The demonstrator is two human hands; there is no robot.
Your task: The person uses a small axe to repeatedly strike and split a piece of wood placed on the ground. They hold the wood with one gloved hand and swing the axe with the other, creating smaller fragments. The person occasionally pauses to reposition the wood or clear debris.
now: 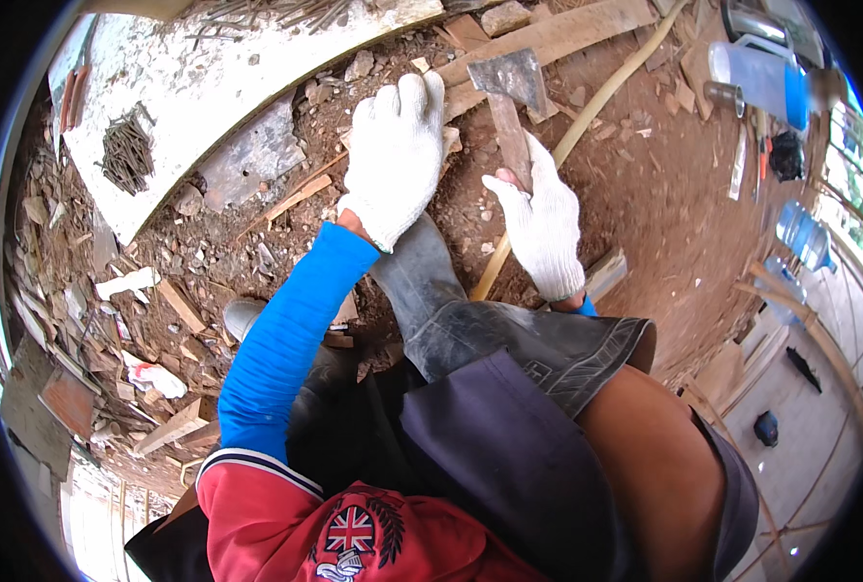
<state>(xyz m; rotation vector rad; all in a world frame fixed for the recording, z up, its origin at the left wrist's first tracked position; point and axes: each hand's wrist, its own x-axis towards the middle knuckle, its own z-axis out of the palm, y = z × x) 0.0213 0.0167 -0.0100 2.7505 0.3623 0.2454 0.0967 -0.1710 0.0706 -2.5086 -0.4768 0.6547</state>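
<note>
My right hand (540,223), in a white knit glove, is wrapped round the wooden handle (509,141) of a hatchet. The hatchet's broad, worn metal head (507,78) points away from me, over a wooden plank (558,37). To its left, my left hand (393,155), gloved the same way, is closed low over the dirt by the plank's end. Its back faces up, so whatever lies under its fingers is hidden. A small pale wood chip (421,65) shows just past the fingertips. My booted leg (422,272) reaches forward between the two hands.
A whitish board (208,73) with a heap of nails (128,153) and red-handled pliers (75,97) lies far left. A yellowish pole (611,87) runs past my right hand. Jugs (756,78), bottles (802,233) and tiled floor (819,427) are at right; wood scraps (179,427) litter the left.
</note>
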